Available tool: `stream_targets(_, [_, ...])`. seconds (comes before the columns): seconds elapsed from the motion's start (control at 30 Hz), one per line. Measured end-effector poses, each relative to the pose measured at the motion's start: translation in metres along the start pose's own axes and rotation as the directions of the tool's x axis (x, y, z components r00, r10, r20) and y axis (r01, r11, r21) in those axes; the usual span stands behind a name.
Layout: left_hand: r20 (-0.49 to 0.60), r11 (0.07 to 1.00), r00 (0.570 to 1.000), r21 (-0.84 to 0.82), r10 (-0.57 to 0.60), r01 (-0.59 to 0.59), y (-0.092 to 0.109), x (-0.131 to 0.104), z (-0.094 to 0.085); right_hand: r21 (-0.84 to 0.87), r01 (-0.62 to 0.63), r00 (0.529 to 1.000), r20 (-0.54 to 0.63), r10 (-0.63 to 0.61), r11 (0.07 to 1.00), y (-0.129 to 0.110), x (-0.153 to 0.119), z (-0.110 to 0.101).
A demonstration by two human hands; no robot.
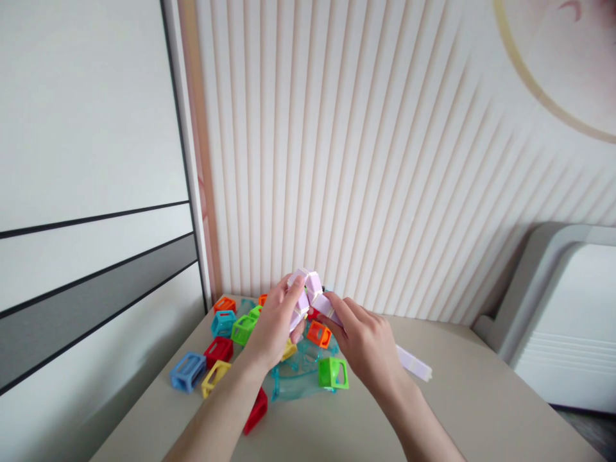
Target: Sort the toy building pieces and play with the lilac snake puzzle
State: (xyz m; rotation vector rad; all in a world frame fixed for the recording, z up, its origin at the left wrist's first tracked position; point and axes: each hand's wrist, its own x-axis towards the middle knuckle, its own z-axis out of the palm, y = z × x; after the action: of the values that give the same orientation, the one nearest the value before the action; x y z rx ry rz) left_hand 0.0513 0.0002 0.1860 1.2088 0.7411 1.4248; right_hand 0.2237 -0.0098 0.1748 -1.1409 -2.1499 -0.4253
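Observation:
Both hands hold a lilac and white snake puzzle (314, 284) above the table, its jointed segments bent into a folded shape at the left end. My left hand (278, 314) is closed round the folded part, with the thumb lying across a segment. My right hand (359, 327) grips a segment further right between thumb and fingers. A straight lilac length (414, 363) shows past the right wrist; the hand hides whether it joins the held part. Below the hands lie an orange block (319, 333) and a green block (333, 373).
On the table (462, 410) several open-framed plastic blocks lie scattered, among them a blue block (188, 371), a yellow block (216, 378) and a red block (255, 411). A see-through teal piece (294, 386) lies among them. A ribbed wall (337, 160) stands behind, a white panel (86, 115) at left.

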Motion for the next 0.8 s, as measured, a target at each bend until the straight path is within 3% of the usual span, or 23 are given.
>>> stream_targets(0.13, [-0.001,0.975,0.999,0.217,0.038,-0.037,0.0,-0.001,-0.006,-0.076,0.121,0.993,0.022,-0.12,0.99,0.006,-0.003,-0.005])
stream_targets(0.27, [0.011,0.924,0.999,0.381,-0.049,0.041,-0.003,0.0,-0.014,-0.131,0.204,0.978,0.067,-0.196,0.97,0.011,-0.004,-0.011])
stream_targets(0.37, [-0.046,0.872,0.996,0.481,-0.077,0.09,-0.006,0.002,-0.018,-0.165,0.234,0.97,0.107,-0.219,0.958,0.011,-0.001,-0.012])
stream_targets(0.43, [-0.04,0.884,0.996,0.459,-0.079,0.088,-0.006,0.003,-0.018,-0.178,0.234,0.969,0.118,-0.216,0.956,0.011,0.001,-0.011])
stream_targets(0.53, [0.008,0.955,0.999,0.297,-0.032,0.028,-0.005,0.004,-0.017,-0.174,0.172,0.983,0.088,-0.159,0.969,0.014,0.003,-0.01])
stream_targets(0.67, [-0.11,0.982,0.99,0.175,0.088,-0.067,-0.003,0.006,-0.017,-0.169,0.061,0.998,-0.014,-0.064,0.984,0.023,0.003,-0.01])
stream_targets(0.8, [-0.188,0.977,0.968,0.166,0.166,-0.135,-0.004,0.006,-0.019,-0.15,0.122,0.991,-0.026,-0.128,0.981,0.023,0.002,-0.011])
